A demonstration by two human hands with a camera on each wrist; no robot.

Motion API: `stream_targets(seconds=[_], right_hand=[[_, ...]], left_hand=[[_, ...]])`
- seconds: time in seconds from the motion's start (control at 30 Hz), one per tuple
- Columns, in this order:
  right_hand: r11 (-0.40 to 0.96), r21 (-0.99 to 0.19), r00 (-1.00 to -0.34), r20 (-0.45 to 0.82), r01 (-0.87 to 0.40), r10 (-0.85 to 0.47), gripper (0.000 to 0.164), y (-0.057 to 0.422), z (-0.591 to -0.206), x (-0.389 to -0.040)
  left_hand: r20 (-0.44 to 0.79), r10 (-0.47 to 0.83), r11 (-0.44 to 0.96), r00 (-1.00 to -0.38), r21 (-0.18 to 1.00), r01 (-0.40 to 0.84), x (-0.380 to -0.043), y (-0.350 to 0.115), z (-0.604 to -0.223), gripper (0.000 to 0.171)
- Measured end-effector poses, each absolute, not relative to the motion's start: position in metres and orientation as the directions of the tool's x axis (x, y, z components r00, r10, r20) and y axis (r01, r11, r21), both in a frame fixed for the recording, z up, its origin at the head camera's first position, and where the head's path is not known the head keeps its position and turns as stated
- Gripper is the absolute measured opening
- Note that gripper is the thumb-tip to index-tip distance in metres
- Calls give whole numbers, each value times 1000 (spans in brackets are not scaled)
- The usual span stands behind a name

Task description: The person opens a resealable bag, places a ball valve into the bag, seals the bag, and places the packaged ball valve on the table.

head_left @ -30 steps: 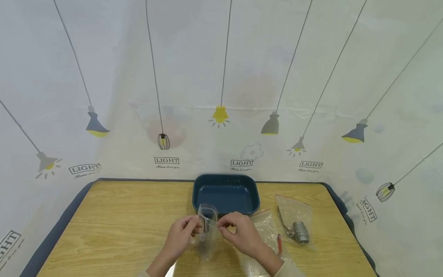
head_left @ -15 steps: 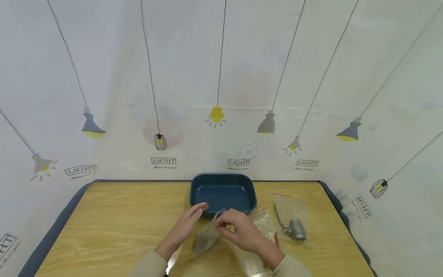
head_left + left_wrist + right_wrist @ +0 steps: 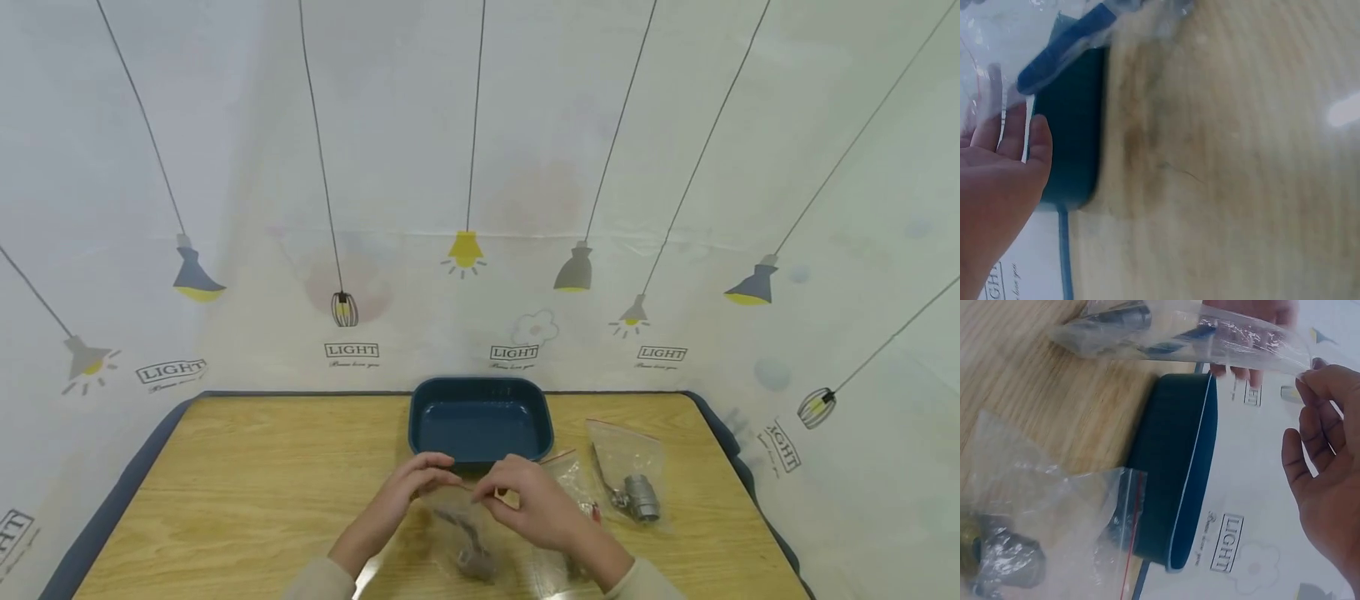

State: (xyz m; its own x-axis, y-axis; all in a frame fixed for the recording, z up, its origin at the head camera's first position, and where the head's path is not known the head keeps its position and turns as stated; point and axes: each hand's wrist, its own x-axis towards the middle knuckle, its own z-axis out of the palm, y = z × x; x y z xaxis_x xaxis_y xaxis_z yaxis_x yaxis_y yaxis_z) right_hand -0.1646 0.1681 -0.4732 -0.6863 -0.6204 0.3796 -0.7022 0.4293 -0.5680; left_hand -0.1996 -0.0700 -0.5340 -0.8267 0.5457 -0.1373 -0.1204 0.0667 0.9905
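My right hand pinches the top edge of a clear zip bag between thumb and index finger. Inside the bag is a metal ball valve; its blue lever handle shows through the plastic in the left wrist view. My left hand is at the bag's upper left, its fingers fairly straight behind the film; whether they bear on it is hard to tell. In the right wrist view the bag hangs from the right fingertips.
A dark blue plastic bin stands just beyond the hands, against the patterned backdrop. On the right lie a zip bag with a grey metal valve and another zip bag with a red-handled item, partly under the right forearm.
The left hand let go of the bag's top, spread its fingers, then moved back toward it. The right hand kept its pinch while the bag turned from edge-on to broadside.
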Motion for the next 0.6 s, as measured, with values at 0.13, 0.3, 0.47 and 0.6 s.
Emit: stream_targets(seconds=[0.13,0.3,0.47,0.6], right_hand=[[427,-612,-718,367,-665,-592,14,177,-477,-167],[414,-655,-746,367,-631,-556,17,182,-478,-169],[429,-718,-806,314,-547,-502,16,187,-481,-171],[453,-736,-833,275,-503,-479,16,191,-483,-172]], left_hand=[[-145,542,56,-828,989,-137,-190,-78,-542,42],[-124,511,53,-851,992,-113,-181,-84,-549,40],[-94,446,93,-890,994,-58,-175,-88,-551,34],[-59,375,137,-925,991,-8,-171,-86,-548,28]])
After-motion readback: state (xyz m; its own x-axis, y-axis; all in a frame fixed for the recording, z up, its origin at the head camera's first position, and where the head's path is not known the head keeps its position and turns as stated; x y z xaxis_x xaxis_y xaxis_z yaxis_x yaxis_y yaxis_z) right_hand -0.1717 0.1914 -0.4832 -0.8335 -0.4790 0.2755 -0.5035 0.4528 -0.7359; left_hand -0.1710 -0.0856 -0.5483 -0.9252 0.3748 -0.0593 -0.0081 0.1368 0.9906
